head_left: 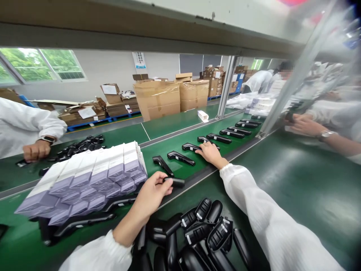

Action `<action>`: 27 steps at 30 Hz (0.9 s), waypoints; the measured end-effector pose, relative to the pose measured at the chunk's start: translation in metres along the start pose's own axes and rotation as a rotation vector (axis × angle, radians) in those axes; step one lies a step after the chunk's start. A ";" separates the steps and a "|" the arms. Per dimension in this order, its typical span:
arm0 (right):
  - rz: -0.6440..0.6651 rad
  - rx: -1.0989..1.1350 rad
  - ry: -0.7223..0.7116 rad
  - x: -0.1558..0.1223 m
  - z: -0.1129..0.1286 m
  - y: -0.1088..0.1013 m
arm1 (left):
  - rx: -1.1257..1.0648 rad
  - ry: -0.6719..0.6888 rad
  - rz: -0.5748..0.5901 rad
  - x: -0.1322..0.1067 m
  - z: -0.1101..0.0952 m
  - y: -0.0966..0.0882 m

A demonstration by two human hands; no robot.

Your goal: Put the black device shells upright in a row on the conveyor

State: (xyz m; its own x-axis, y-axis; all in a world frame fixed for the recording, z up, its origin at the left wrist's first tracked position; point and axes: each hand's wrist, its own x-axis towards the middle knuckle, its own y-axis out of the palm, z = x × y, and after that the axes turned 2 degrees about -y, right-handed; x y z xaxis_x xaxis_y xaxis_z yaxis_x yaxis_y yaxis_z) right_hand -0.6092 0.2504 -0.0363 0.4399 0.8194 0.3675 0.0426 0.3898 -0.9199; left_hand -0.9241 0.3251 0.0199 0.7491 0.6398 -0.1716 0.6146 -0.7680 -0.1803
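My left hand [152,194] grips a black handheld device [175,182] by its handle at the near edge of the green conveyor belt [169,131]. My right hand [210,152] reaches further along the belt and rests on another black device [203,140]. Several more black devices [180,157] lie spaced in a row on the belt, running toward the far right. A heap of the same black devices [197,233] lies on the green table right in front of me, between my arms.
Stacked white-and-purple boxes [90,180] lie on the left. A person's fist with a watch [35,149] rests across the belt by another black pile [84,145]. A co-worker's hands [306,124] work at right. A metal post [227,86] and cardboard cartons [158,98] stand behind.
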 end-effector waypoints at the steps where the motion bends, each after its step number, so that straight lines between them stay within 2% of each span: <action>1: -0.054 0.050 0.028 -0.002 0.007 -0.004 | -0.149 -0.020 -0.042 0.008 0.002 0.005; 3: -0.063 0.344 -0.006 -0.011 0.027 -0.012 | -0.269 0.010 -0.103 0.025 0.003 0.021; 6: 0.115 1.034 -0.168 -0.027 0.066 -0.020 | -0.251 0.088 -0.130 0.046 -0.002 0.050; 7: 0.119 1.217 -0.167 -0.030 0.078 -0.021 | -0.225 0.108 -0.129 0.049 -0.004 0.057; 9: 0.013 1.433 -0.085 -0.030 0.092 -0.022 | -0.132 0.143 -0.115 0.048 -0.009 0.064; 10: -0.023 1.457 -0.050 -0.029 0.093 -0.023 | -0.085 0.156 -0.102 0.043 -0.010 0.063; 12: 0.048 1.340 -0.055 -0.023 0.080 -0.025 | 0.107 0.207 -0.030 0.024 -0.011 0.057; 15: 0.221 0.873 -0.145 -0.017 0.043 -0.026 | 0.668 0.323 0.181 -0.011 -0.007 0.051; 17: 0.242 0.551 -0.197 -0.018 0.025 -0.020 | 1.006 0.388 0.308 -0.027 -0.001 0.055; 18: 0.234 0.422 -0.213 -0.019 0.020 -0.015 | 1.076 0.410 0.342 -0.032 0.001 0.059; 20: 0.206 0.255 -0.216 -0.021 0.019 -0.003 | 1.095 0.447 0.364 -0.036 0.006 0.067; 22: 0.171 0.183 -0.185 -0.022 0.025 0.008 | 1.029 0.453 0.337 -0.034 0.007 0.068; 25: 0.122 0.154 -0.124 -0.019 0.037 0.015 | 0.895 0.413 0.231 -0.020 0.004 0.054; 27: 0.074 0.142 -0.093 -0.019 0.045 0.006 | 0.780 0.371 0.129 -0.005 0.001 0.040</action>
State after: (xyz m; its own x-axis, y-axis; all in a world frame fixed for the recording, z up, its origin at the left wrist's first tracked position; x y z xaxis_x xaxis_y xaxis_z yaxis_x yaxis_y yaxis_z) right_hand -0.6576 0.2566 -0.0429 0.3520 0.8808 0.3167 -0.1167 0.3770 -0.9188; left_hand -0.9038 0.2912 0.0128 0.9168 0.3939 0.0656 0.2766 -0.5080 -0.8158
